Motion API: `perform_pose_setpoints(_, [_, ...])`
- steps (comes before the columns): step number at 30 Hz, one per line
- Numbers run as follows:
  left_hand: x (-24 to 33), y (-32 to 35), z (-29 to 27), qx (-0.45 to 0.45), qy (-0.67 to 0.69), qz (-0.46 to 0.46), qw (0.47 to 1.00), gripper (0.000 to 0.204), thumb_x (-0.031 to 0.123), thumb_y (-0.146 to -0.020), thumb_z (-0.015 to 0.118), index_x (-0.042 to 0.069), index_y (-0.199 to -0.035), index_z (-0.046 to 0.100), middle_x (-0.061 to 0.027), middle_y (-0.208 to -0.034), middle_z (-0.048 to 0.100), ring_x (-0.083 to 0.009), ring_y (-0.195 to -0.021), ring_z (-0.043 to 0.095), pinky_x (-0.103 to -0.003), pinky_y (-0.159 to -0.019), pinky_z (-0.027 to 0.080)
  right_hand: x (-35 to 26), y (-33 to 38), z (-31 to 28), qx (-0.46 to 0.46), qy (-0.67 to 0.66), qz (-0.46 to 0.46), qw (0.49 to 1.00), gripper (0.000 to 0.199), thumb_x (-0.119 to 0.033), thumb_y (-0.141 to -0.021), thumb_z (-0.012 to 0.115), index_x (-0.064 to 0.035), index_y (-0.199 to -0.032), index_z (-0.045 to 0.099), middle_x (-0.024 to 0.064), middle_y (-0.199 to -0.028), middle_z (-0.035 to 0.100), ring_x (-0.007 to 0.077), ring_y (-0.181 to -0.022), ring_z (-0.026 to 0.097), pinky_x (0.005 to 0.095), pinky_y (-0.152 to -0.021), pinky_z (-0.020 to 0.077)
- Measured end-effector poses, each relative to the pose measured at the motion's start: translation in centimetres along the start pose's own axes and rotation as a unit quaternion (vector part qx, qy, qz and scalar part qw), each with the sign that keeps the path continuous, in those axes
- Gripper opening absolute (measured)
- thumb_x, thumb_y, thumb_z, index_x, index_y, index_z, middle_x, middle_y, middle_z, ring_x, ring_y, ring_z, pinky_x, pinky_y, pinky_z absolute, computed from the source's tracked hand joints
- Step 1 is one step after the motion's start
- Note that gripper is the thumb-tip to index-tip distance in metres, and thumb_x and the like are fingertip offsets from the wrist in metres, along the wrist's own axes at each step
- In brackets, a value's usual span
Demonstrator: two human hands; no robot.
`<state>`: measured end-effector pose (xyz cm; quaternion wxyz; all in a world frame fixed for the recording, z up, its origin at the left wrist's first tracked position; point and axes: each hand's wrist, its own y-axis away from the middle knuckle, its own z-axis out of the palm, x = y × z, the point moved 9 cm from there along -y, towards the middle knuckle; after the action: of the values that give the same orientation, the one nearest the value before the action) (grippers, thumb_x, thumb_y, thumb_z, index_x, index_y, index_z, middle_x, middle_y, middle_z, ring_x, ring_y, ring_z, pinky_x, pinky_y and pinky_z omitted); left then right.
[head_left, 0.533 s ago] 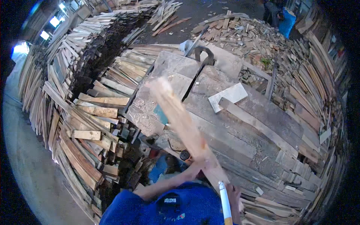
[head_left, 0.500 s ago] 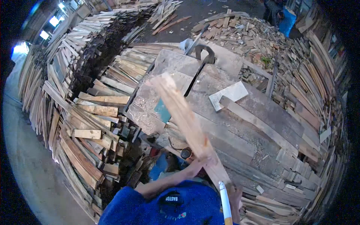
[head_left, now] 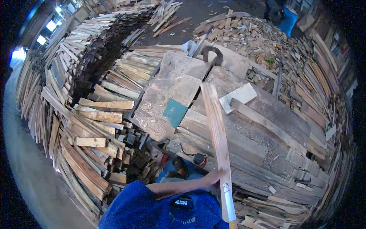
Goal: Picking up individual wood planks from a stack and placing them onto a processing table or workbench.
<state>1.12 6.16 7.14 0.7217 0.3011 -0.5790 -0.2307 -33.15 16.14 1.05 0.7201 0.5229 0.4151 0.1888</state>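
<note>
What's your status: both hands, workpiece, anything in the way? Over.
Left bare hand gripping long tan wooden board; right hand out of sight. White-and-tan cylindrical stick partly hides board's near end. Pale flat rectangular block just right of board's far end.

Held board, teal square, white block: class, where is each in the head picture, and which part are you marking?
Held board [head_left: 216, 131]: head view, middle of its upward-facing side.
Teal square [head_left: 175, 113]: head view, centre of its flat face.
White block [head_left: 241, 94]: head view, its pale top.

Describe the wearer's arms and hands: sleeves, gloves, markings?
Left forearm: bare below a short blue sleeve. Left hand: ungloved. No cable or wristband visible there. The right arm and right hand can't be made out.
</note>
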Motion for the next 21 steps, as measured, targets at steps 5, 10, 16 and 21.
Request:
perform_pose_setpoints(5, [22.4, 5.7, -21.1, 0.349, 0.1, 0.132, 0.922, 0.052, 0.052, -0.1, 0.053, 0.005, -0.12, 0.065, -0.0094, -0.113, 0.065, -0.0232, -0.104, 0.061, -0.041, -0.094, 0.046, 1.0, 6.0, 24.7, -0.297, 0.182, 0.0, 0.937, 0.046, -0.04, -0.105, 0.051, -0.0031, -0.133, 0.052, 0.0144, -0.128, 0.065, 0.028, -0.113, 0.064, 0.0435, -0.105, 0.0474])
perform_pose_setpoints(10, [30.3, 24.3, -39.4, 0.528, 0.191, 0.453, 0.692, 0.057, 0.048, -0.101, 0.056, 0.005, -0.138, 0.052, -0.0064, -0.125, 0.06, -0.0202, -0.104, 0.063, -0.038, -0.09, 0.05, 4.8, 24.8, 59.4, -0.575, 0.373, -0.216, 0.696, 0.047, -0.031, -0.099, 0.061, 0.001, -0.133, 0.058, 0.0148, -0.111, 0.072, 0.0238, -0.102, 0.069, 0.0354, -0.093, 0.0516])
perform_pose_setpoints(16, [6.8, 29.9, -45.4, 0.566, 0.146, 0.184, 0.79, 0.05, 0.044, -0.098, 0.064, 0.004, -0.127, 0.062, -0.0066, -0.094, 0.068, -0.0129, -0.081, 0.064, -0.026, -0.069, 0.051, 16.0, 28.3, 69.1, -0.581, 0.539, -0.401, 0.46, 0.041, -0.032, -0.093, 0.067, -0.0018, -0.121, 0.068, 0.0169, -0.104, 0.073, 0.024, -0.094, 0.07, 0.036, -0.085, 0.0532])
perform_pose_setpoints(21, [-12.4, 32.9, -41.6, 0.611, 0.13, 0.038, 0.78, 0.043, 0.035, -0.096, 0.066, -0.001, -0.119, 0.066, -0.0088, -0.087, 0.071, -0.015, -0.076, 0.067, -0.03, -0.069, 0.054, 25.0, 19.2, 62.4, -0.534, 0.615, -0.439, 0.378, 0.048, -0.034, -0.095, 0.066, 0.0021, -0.126, 0.063, 0.0263, -0.118, 0.066, 0.0384, -0.113, 0.062, 0.0449, -0.099, 0.0466])
